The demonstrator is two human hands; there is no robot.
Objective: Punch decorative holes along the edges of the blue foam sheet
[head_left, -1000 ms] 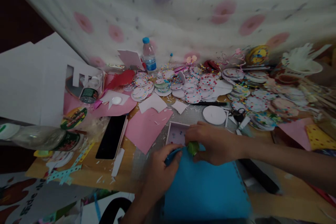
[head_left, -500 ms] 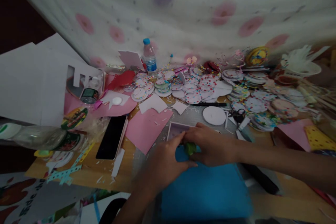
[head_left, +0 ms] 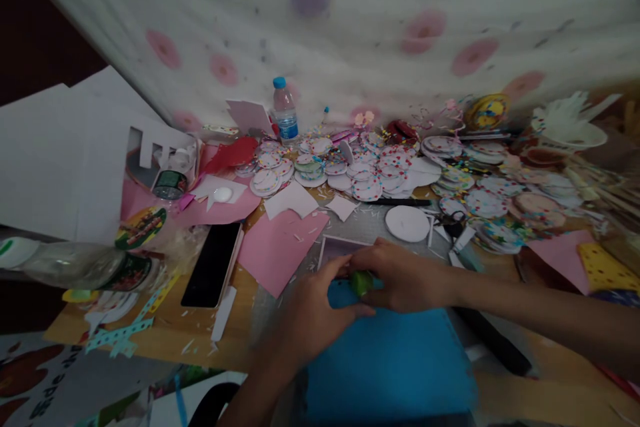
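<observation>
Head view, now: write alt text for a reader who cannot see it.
The right hand holds a small green object near a blue sheet's far end, the left hand close beside it. Around them on a wooden table lie a phone, pink paper and piles of dotted white discs, before a flowered cloth.

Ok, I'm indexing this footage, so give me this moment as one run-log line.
left hand: open, beside green object | right hand: holding green object | blue sheet: below both hands | phone: left of pink paper

Green object (head_left: 361,283) in right hand (head_left: 400,275)
</observation>
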